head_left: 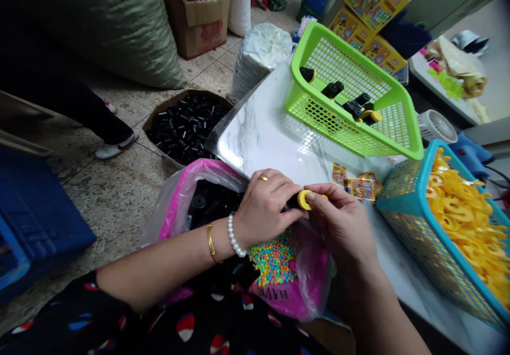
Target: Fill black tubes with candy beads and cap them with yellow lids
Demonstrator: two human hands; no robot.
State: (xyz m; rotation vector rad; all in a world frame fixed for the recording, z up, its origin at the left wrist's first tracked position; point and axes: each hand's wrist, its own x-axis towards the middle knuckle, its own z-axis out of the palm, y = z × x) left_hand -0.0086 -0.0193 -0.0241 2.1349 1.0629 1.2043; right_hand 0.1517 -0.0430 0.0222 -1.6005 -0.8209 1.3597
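My left hand (265, 203) is closed around a short black tube (294, 201) just off the edge of the white marble table (263, 132). My right hand (340, 222) pinches a yellow ring-shaped cap (306, 199) against the tube's end. Below both hands a pink bag (287, 270) holds small multicoloured beads (274, 262) and black parts. A blue basket (414, 238) full of yellow rings (466, 217) stands to the right. A green basket (354, 94) at the back holds a few joined black-and-yellow pieces (360, 108).
A round box of black tubes (187, 126) sits on the floor at left, with a cardboard box (197, 20), a big green sack (119, 25) and a white bag (261, 52) behind. Another person's legs and shoe (113, 145) stand nearby. Sticker cards (358, 185) lie on the table.
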